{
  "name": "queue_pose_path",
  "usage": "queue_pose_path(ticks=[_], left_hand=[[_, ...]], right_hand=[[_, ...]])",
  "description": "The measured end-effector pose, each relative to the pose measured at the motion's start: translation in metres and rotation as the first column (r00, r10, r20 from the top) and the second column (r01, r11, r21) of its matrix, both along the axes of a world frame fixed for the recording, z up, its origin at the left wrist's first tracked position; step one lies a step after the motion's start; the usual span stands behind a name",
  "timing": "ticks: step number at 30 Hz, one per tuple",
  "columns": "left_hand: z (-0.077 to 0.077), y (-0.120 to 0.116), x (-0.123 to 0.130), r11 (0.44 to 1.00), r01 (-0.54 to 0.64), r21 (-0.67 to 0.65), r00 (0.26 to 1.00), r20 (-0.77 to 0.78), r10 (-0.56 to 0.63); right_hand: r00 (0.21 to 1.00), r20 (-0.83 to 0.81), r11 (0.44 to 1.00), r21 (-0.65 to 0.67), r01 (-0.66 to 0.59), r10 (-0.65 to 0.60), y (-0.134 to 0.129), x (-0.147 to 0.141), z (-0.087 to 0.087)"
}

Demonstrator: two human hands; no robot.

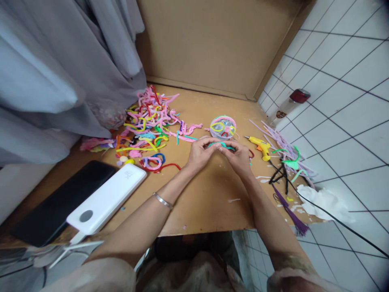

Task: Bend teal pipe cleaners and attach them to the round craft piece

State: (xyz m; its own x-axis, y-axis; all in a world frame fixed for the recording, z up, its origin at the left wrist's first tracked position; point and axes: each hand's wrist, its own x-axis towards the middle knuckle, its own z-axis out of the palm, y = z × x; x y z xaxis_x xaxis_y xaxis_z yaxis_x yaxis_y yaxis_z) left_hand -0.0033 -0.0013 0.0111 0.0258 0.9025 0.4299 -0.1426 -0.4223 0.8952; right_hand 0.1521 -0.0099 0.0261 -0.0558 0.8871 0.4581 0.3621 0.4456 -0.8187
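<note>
A teal pipe cleaner (223, 144), bent into a curve, is pinched between both hands over the middle of the table. My left hand (200, 152) has its fingers closed on one side of it, and my right hand (237, 154) grips the other side. The two thumbs nearly meet. Just beyond the hands stands a round clear container (223, 126) with a pink rim and yellow and red loops on top. A yellow glue gun (259, 147) lies to the right of my right hand.
A tangled heap of colored pipe cleaners (152, 117) covers the left back. A white power bank (106, 198) and a black phone-like slab (63, 202) lie front left. Lilac pipe cleaners (282, 142), a purple tassel (291, 213) and a black cable (328, 215) are at the right.
</note>
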Motion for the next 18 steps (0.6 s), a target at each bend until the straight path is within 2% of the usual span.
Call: queue_pose_path(ticks=[18], left_hand=[[-0.0009,-0.0013,0.0029,0.999,-0.028,-0.034,0.999,0.016,0.028]], right_hand=[[1.0,-0.004,1.0,0.014,0.015,-0.015,0.0003,-0.001,-0.0027]])
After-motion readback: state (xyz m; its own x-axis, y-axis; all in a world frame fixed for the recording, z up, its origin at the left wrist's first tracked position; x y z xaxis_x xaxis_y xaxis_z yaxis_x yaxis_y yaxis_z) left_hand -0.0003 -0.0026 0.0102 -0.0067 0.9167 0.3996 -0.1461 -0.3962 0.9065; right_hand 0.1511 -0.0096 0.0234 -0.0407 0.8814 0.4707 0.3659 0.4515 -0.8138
